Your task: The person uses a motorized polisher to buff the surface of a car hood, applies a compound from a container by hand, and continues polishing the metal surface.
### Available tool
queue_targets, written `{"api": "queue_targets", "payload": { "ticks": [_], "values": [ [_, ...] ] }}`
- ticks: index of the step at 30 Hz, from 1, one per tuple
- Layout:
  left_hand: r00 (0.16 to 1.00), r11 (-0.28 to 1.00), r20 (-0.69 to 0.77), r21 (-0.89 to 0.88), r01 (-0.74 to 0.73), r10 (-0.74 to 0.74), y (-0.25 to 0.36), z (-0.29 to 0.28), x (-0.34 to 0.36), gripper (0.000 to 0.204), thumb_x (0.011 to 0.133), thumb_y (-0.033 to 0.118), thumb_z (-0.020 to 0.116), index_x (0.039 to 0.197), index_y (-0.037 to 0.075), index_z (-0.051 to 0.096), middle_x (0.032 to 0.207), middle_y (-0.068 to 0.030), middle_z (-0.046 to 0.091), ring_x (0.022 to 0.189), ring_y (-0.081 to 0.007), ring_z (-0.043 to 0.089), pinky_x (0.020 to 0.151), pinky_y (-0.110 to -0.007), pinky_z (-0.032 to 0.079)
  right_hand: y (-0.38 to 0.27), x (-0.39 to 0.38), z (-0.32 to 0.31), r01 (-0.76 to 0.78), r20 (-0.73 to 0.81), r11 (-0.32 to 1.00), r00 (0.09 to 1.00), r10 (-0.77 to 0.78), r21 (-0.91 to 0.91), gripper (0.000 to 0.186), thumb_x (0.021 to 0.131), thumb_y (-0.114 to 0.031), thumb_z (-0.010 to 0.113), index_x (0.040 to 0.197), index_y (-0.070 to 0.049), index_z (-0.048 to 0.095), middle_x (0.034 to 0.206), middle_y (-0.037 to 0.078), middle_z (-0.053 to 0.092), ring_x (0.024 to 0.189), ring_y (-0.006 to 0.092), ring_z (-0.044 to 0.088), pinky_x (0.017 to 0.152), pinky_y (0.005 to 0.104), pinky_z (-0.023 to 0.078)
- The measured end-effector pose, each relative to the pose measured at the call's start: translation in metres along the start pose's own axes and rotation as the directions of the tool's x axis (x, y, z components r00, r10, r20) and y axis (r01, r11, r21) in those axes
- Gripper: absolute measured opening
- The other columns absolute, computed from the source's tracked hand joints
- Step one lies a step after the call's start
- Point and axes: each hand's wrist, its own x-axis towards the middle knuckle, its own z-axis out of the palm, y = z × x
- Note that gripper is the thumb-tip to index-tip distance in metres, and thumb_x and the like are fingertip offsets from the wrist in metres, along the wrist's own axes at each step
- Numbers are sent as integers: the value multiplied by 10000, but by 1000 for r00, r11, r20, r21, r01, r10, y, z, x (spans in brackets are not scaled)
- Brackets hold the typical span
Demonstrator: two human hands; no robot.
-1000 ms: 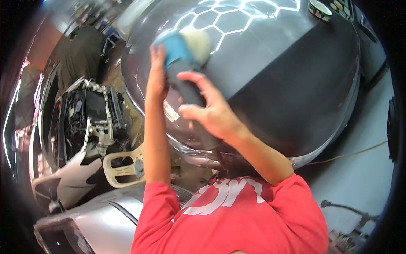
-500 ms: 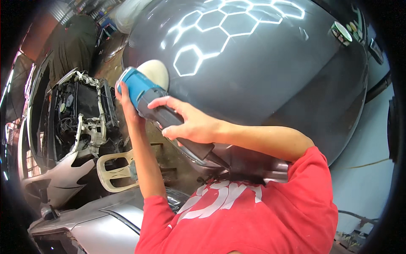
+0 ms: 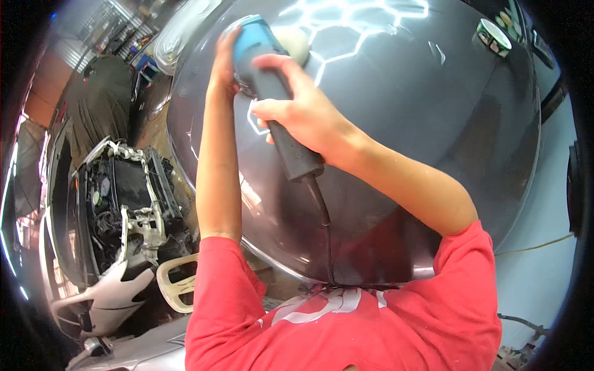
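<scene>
A blue and black car polisher [image 3: 270,77] reaches away from me over a glossy dark grey car hood [image 3: 396,123]. My left hand [image 3: 225,59] is closed around the side of its blue head. Round the black handle wraps my right hand [image 3: 303,108], its thumb and fingers gripping it. The pale polishing pad [image 3: 293,44] shows to the right of the head, lying against the hood; part of it is hidden behind the tool. From the handle's near end a black cord [image 3: 326,229] runs down toward my red shirt.
A round tin [image 3: 494,37] stands at the hood's far right. To the left is a stripped car front [image 3: 127,198] with its engine bay exposed. A cream plastic chair [image 3: 178,284] and a silver car [image 3: 142,346] are at the lower left. Hexagonal lights reflect in the paint.
Both hands have pushed the polisher farther away and to the right across the hood, with my arms reaching out more. The handle now points more toward me, and the cord shows fully.
</scene>
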Motion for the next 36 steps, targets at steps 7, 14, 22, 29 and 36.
{"api": "queue_targets", "payload": {
  "ticks": [7,14,22,29,36],
  "values": [
    [972,972,-64,-90,219,-225,21,-63,-65,546,953,467,562,1339,81,552,1146,-184,664,958,-324,702,858,-455,591,41,6,37,-5,139,999,990,-1,45,576,819,-38,628,1360,-95,440,999,103,565,759,146,604,650,323,540],
    [924,981,-329,-74,181,-195,20,-158,-149,564,966,485,498,1359,82,542,1193,-180,652,1013,-342,683,892,-492,568,66,1,84,-192,408,981,897,172,9,609,778,-61,642,1356,-85,452,1033,109,569,907,175,587,792,322,493],
    [922,968,-304,-146,203,-239,15,-137,-101,536,973,477,491,1318,74,571,1145,-174,673,982,-318,688,904,-465,558,56,30,53,-178,398,981,908,132,80,588,783,-41,661,1342,-84,484,941,75,594,770,143,609,697,304,508],
    [987,989,-66,-27,148,-149,23,-26,9,504,973,477,540,1245,61,625,1085,-113,700,938,-261,694,839,-402,567,7,48,-14,-53,132,999,990,51,11,605,805,-84,651,1381,-99,467,927,79,603,805,152,605,707,319,507],
    [962,965,-93,24,260,-257,33,-10,8,620,916,543,591,1276,39,612,1112,-172,699,953,-334,704,880,-472,572,16,52,-15,19,88,999,996,-22,33,586,783,-49,645,1342,-92,477,989,98,596,834,163,607,731,322,512]
  ]
}}
